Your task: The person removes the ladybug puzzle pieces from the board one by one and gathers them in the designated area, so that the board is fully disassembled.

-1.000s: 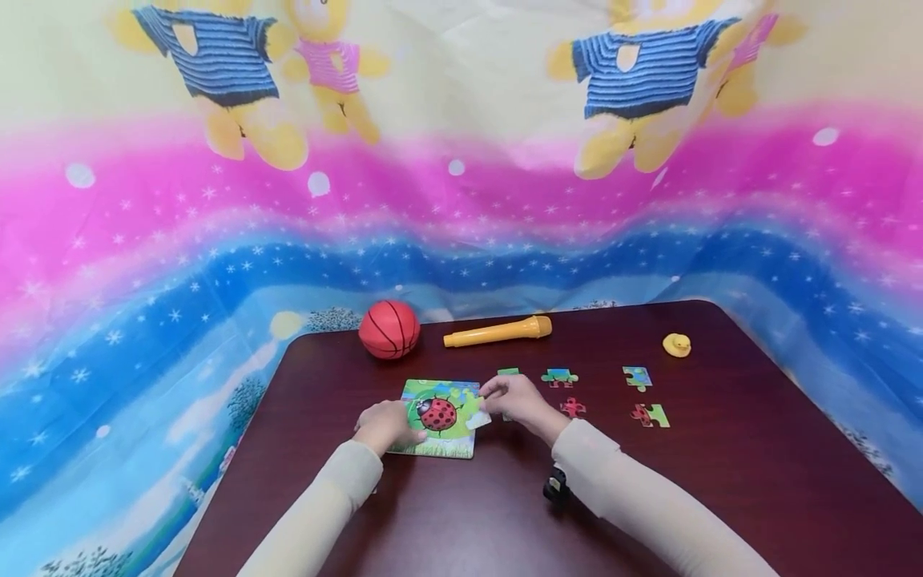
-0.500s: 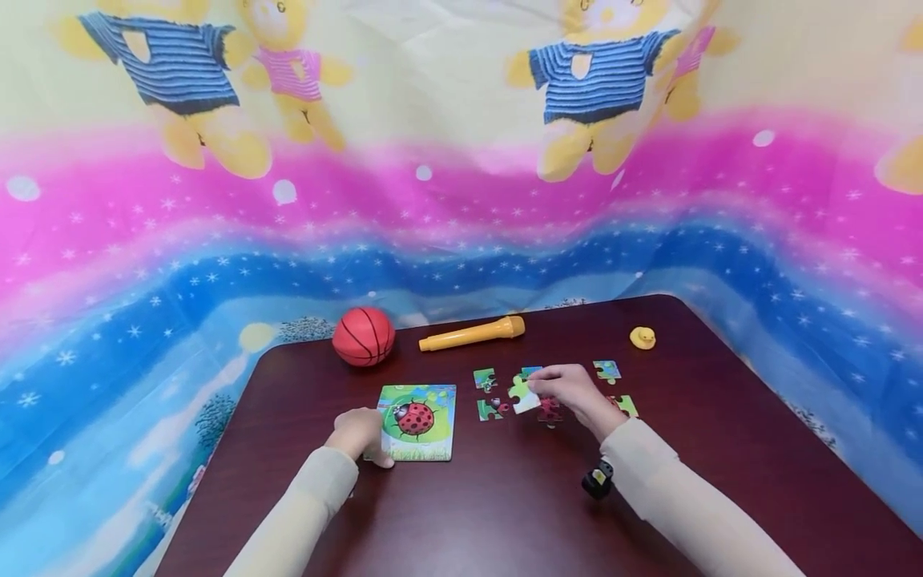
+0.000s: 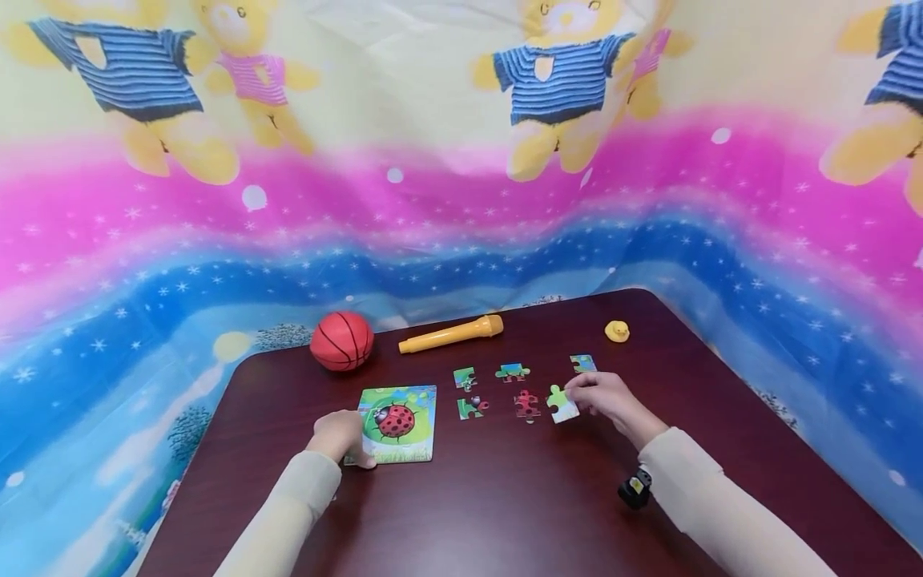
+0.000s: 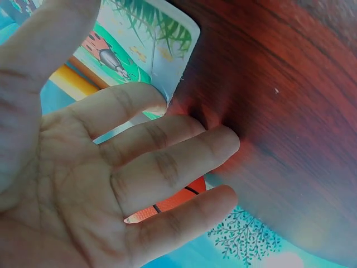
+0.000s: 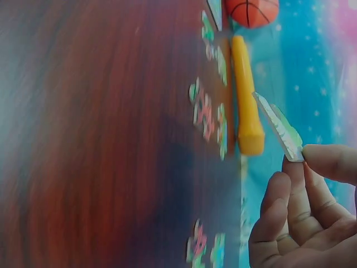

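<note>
A square ladybug picture board (image 3: 411,449) lies on the left half of the table. At its left edge rests my left hand (image 3: 337,435), thumb by the near corner. In the left wrist view that hand (image 4: 134,167) shows its fingers loosely extended, the index fingertip right at the board's edge. My right hand (image 3: 613,399) pinches a light green and white jigsaw piece (image 3: 559,405) between thumb and fingertips. The right wrist view shows this piece (image 5: 280,129) edge-on, raised above the table. Several other jigsaw pieces lie between the hands, such as a red ladybug piece (image 3: 526,403).
Behind the board sits a small red basketball (image 3: 342,341). A yellow toy microphone (image 3: 450,334) lies near the table's back edge, and a yellow rubber duck (image 3: 617,331) stands at the back right. A printed cloth backdrop (image 3: 404,200) hangs behind the dark wooden table (image 3: 461,513).
My right hand has carried the jigsaw piece rightward from the board's edge, past the other pieces. My left hand has slid off the picture to the board's left edge. The head view has turned right.
</note>
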### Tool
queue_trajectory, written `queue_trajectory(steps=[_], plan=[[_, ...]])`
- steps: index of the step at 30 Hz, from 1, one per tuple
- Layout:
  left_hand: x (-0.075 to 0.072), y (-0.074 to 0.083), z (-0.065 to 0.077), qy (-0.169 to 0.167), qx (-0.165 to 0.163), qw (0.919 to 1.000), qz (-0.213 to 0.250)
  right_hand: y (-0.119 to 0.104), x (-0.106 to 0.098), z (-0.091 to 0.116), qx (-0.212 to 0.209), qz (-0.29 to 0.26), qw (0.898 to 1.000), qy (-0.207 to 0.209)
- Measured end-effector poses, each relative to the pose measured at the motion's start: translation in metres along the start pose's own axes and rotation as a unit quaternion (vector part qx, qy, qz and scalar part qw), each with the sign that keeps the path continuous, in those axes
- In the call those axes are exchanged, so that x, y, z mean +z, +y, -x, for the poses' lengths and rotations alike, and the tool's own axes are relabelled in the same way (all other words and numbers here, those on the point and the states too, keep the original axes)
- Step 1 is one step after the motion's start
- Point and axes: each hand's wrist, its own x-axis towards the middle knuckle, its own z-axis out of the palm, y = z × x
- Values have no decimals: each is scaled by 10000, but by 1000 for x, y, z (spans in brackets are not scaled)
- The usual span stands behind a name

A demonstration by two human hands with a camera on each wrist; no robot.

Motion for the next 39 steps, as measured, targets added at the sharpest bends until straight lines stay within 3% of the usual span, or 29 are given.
queue_trajectory(steps=[5, 11, 14, 21, 28, 34, 39], plan=[[-1, 1, 1, 5, 104, 9999, -15, 19, -20, 11, 187, 96, 9998, -43], [0, 1, 0, 87, 34, 9999, -60, 35, -39, 20, 96, 190, 9976, -656], [-1, 1, -2, 97, -18, 9999, -28, 40, -44, 22, 69, 340, 9964, -770], [0, 4, 0, 62, -9, 10000, 33, 46, -51, 27, 175, 1192, 9925, -198], [1, 5, -1, 125, 34, 9999, -41, 50, -48, 25, -149, 2449, 9694, 86], [1, 5, 2, 99, -32, 9999, 44, 54, -41, 19, -36, 3018, 9527, 355], [-1, 9, 3, 71, -118, 9998, 136, 54, -37, 19, -142, 3111, 9477, 700]])
